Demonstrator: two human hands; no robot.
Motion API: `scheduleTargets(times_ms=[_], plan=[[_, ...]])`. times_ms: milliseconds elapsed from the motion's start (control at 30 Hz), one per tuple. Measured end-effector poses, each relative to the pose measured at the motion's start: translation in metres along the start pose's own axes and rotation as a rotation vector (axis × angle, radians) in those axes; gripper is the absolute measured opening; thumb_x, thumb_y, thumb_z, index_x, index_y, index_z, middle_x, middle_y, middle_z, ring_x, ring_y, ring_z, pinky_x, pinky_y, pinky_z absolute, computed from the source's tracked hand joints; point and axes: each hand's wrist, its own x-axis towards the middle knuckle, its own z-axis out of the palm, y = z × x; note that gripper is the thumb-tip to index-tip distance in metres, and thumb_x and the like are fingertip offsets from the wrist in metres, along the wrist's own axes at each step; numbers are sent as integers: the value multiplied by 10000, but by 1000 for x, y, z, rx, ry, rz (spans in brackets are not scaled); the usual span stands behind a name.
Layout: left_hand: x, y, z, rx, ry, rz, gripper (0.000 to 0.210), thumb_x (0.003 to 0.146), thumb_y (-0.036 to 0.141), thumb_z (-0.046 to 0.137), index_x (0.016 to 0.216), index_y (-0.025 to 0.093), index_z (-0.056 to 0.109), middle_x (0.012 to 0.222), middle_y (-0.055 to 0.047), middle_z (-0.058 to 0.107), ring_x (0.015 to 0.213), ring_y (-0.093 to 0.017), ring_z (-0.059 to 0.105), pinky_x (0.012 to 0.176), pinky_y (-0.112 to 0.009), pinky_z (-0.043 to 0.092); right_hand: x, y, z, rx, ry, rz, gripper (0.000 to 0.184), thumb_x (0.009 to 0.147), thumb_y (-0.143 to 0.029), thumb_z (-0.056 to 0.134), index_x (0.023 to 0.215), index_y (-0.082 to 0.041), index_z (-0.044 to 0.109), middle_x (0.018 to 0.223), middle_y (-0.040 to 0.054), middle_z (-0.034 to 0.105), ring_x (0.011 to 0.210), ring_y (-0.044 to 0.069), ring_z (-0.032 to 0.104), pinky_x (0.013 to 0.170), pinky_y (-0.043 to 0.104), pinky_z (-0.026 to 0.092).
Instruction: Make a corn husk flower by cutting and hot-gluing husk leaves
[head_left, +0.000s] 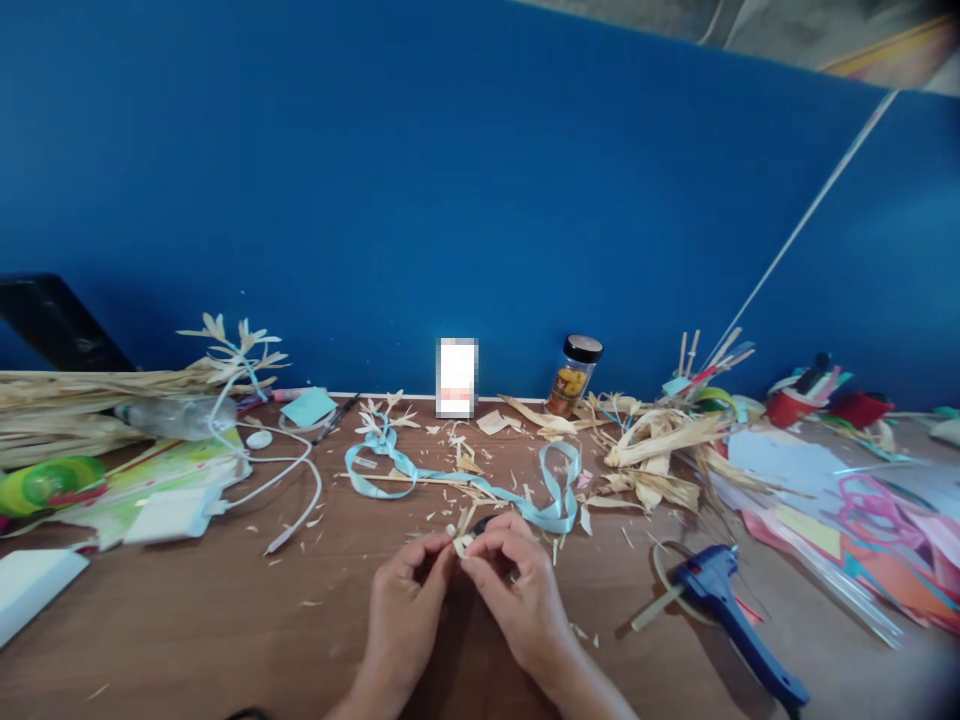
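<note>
My left hand point(409, 590) pinches a small pale piece of dried husk point(463, 545) between thumb and forefinger, just above the tabletop. On the other side of the same piece, the fingers of my right hand point(519, 585) are closed on it. A small black object point(486, 524) shows at the fingertips of my right hand; its kind is hidden. Beyond both hands a light blue ribbon point(487, 487) lies in loops, with a husk flower point(386, 412) at its left end. Husk scraps are scattered around it.
A blue glue gun point(712, 590) lies to the right. Behind it are dried husks point(652, 450) and a black-lidded jar point(576, 375). White cables point(300, 450), a plastic bottle point(176, 415) and a white adapter point(169, 512) lie left. A blue partition point(480, 180) stands behind.
</note>
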Motion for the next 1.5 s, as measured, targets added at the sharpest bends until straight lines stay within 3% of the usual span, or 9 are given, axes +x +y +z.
scheduleTargets(times_ms=[133, 267, 367, 533, 767, 967, 1267, 1400, 1500], plan=[[0, 1, 0, 34, 24, 41, 141, 693, 300, 628, 749, 186, 687, 735, -42, 701, 692, -202, 620, 652, -267, 472, 1, 3, -2, 147, 39, -26, 73, 783, -237, 566, 794, -203, 629, 794, 20, 535, 690, 140, 487, 621, 247, 400], [-1, -3, 1, 46, 2, 42, 172, 714, 325, 607, 780, 184, 678, 724, -43, 695, 673, -200, 618, 626, -266, 475, 3, 10, -2, 355, 160, 132, 188, 861, -331, 468, 827, -191, 587, 738, 8, 555, 646, 119, 481, 586, 220, 396], [-1, -5, 1, 66, -30, 63, 180, 729, 339, 594, 779, 185, 673, 727, -40, 688, 676, -194, 613, 639, -268, 471, 5, 14, -2, 349, 172, 202, 170, 837, -332, 516, 867, -186, 598, 748, 8, 580, 651, 117, 499, 578, 210, 400], [-2, -3, 0, 37, -94, 67, 160, 737, 319, 593, 785, 190, 675, 693, -19, 672, 637, -171, 592, 621, -249, 457, 7, 12, -1, 321, 122, 142, 98, 790, -248, 579, 852, -184, 619, 764, 8, 610, 681, 124, 526, 626, 224, 424], [-2, 4, 4, -133, -213, -111, 181, 723, 333, 616, 682, 159, 650, 495, 32, 537, 475, -99, 465, 463, -185, 367, 7, 8, -3, 337, 71, 139, 22, 761, -176, 596, 757, -182, 575, 684, -26, 569, 621, 107, 521, 590, 210, 421], [-2, 4, 4, -356, -303, -258, 188, 720, 317, 637, 682, 132, 632, 601, 14, 562, 486, -63, 423, 479, -177, 355, 8, 7, -6, 237, 44, 81, 72, 798, -150, 546, 742, -192, 561, 684, -35, 535, 596, 98, 515, 567, 205, 406], [3, 3, 3, -522, -244, -328, 151, 692, 286, 674, 673, 140, 639, 598, 30, 533, 496, -50, 406, 471, -154, 342, 5, 8, -7, 7, -6, -143, 109, 794, -136, 556, 755, -194, 640, 780, 16, 540, 745, 143, 538, 663, 249, 419], [3, 0, 2, -492, -202, -301, 146, 682, 290, 682, 719, 152, 653, 609, 28, 540, 514, -61, 419, 494, -167, 360, 4, 9, -4, -15, 39, -54, 54, 775, -154, 576, 785, -198, 605, 768, 5, 557, 709, 138, 536, 634, 240, 420], [2, 1, 2, -441, -149, -263, 148, 675, 299, 687, 710, 158, 659, 586, 35, 519, 518, -64, 404, 484, -162, 347, 4, 9, -2, 63, 70, 88, 142, 757, -165, 590, 889, -200, 552, 784, -1, 574, 696, 136, 537, 621, 238, 428]])
